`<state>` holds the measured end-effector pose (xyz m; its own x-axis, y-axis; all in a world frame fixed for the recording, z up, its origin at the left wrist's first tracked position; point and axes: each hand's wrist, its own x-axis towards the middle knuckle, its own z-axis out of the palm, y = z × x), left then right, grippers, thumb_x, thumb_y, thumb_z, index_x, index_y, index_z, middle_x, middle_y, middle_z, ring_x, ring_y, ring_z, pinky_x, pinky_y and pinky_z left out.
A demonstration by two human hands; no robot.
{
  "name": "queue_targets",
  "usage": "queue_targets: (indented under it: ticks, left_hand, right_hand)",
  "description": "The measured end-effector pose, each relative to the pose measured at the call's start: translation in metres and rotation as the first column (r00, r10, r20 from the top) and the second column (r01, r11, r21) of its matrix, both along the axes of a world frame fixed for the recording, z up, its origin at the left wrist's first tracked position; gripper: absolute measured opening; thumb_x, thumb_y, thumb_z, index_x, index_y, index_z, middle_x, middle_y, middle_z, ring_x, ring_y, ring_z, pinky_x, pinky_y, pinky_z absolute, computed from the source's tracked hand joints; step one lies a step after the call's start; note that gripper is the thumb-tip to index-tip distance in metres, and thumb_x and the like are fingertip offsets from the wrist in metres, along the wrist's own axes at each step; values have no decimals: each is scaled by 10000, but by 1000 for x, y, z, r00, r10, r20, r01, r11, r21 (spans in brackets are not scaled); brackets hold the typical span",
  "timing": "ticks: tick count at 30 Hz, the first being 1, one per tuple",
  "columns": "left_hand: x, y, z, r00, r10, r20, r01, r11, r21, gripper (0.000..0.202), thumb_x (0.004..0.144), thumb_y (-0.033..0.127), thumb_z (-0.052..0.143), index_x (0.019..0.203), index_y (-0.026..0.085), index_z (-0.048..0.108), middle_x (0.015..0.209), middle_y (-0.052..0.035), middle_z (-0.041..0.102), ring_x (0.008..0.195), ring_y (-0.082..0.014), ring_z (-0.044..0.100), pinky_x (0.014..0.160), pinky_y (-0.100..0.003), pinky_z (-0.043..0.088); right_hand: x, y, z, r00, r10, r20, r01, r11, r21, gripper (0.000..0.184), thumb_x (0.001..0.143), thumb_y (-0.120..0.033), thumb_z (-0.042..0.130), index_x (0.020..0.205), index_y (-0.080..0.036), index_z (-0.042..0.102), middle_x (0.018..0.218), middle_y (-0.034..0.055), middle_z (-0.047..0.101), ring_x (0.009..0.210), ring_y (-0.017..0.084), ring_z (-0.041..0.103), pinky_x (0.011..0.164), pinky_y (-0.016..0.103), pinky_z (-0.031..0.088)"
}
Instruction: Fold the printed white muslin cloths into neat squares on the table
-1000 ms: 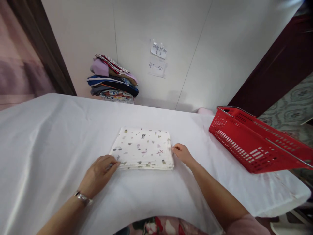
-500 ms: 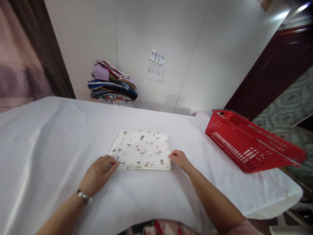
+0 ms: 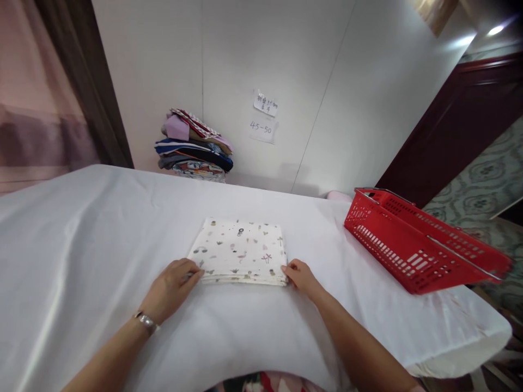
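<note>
A white cloth with small printed plants and animals lies folded into a flat, layered rectangle in front of me. My left hand grips its near left corner between thumb and fingers; a silver bracelet circles that wrist. At the near right corner, my right hand pinches the cloth's edge, thumb on top. Several folded layers show along the edge closest to me.
A white-covered table spreads beneath the cloth. To the right stands a red plastic basket with metal handles. A pile of folded clothes sits at the back against the wall. Two paper notes hang on the wall.
My right hand has slid slightly down the cloth's right side to its near corner. The left hand stays at its corner. The whole view has shifted a little.
</note>
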<state>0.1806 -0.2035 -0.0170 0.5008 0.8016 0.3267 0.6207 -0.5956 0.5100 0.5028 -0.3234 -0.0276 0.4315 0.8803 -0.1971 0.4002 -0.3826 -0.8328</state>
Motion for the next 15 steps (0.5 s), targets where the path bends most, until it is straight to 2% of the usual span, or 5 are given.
queue_targets:
  ticks: [4, 7, 9, 11, 15]
  left_hand:
    - [-1, 0, -1, 995, 79, 58, -78, 997, -18, 274, 801, 440, 414, 723, 220, 559, 838, -10, 604, 832, -173, 557, 743, -279, 441]
    - [-2, 4, -6, 964, 249, 87, -239, 964, -115, 319, 779, 489, 426, 861, 219, 574, 931, -32, 610, 791, -176, 579, 702, -288, 464]
    - [-2, 6, -9, 939, 341, 50, -325, 925, -197, 393, 765, 514, 441, 994, 216, 555, 982, -48, 611, 771, -181, 590, 697, -303, 472]
    - [-2, 6, -12, 932, 362, 5, -350, 905, -243, 434, 767, 500, 446, 1080, 210, 527, 1009, -55, 615, 805, -189, 595, 737, -317, 468]
    - [1, 3, -12, 929, 370, 1, -357, 898, -255, 419, 780, 398, 441, 1138, 187, 498, 1048, -57, 609, 858, -178, 587, 792, -301, 453]
  right_hand:
    - [1, -2, -3, 994, -1, 105, 6, 999, -51, 332, 776, -424, 498, 1000, -178, 501, 540, -59, 519, 387, 90, 456, 434, 217, 333]
    - [2, -3, 2, 978, 28, 208, -11, 997, -79, 503, 786, -433, 477, 1206, -161, 427, 622, -20, 581, 508, 126, 542, 532, 241, 388]
    - [3, -3, 6, 954, 38, 297, -18, 997, -69, 583, 774, -432, 489, 1274, -149, 384, 700, 13, 615, 635, 153, 577, 612, 254, 402]
    - [3, -2, 8, 940, 40, 338, -24, 998, -53, 629, 767, -431, 493, 1307, -141, 354, 747, 32, 625, 694, 166, 581, 644, 261, 403]
    - [0, 4, 1, 964, 61, 260, -48, 997, -57, 667, 754, -450, 493, 1330, -159, 321, 703, 8, 603, 639, 168, 578, 597, 266, 410]
